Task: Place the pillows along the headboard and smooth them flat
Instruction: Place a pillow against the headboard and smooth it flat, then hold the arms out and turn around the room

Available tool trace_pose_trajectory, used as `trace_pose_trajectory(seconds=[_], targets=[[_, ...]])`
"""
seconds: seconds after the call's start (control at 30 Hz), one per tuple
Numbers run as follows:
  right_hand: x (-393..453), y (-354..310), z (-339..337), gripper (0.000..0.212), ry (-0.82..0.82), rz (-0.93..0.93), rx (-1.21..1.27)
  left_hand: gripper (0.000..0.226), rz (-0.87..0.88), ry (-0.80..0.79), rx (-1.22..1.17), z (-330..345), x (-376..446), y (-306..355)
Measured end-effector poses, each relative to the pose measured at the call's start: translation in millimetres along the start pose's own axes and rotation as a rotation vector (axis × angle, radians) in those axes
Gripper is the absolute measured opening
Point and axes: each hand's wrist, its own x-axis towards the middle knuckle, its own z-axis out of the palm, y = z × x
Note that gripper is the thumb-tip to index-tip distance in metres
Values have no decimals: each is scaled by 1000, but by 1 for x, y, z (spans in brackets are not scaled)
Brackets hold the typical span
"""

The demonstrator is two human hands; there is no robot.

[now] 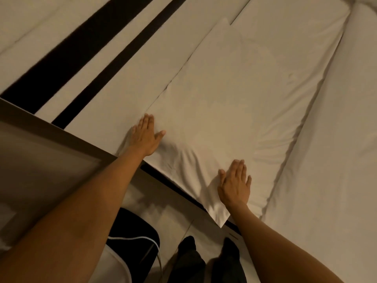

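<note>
Two flat palms, left hand (144,137) and right hand (235,185), press the white pillow (224,111) lying apparently beside the headboard (114,64); smoothing is underway, outward strokes next.

Warm, dim light fell over a pale tiled floor (171,203) near the bed's edge. A brown bedside cabinet (40,152) stood at left, beside a white, dark-striped padded wall panel (114,64).
</note>
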Motion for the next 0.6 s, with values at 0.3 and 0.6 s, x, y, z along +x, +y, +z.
trace_pose_trajectory(seconds=[0.3,0.6], targets=[[-24,1,-151,67,-7,-52,-93,77,97,-62,164,-118,-60,62],[-71,-16,-353,68,224,-94,-94,74,267,94,256,-278,-126,195]])
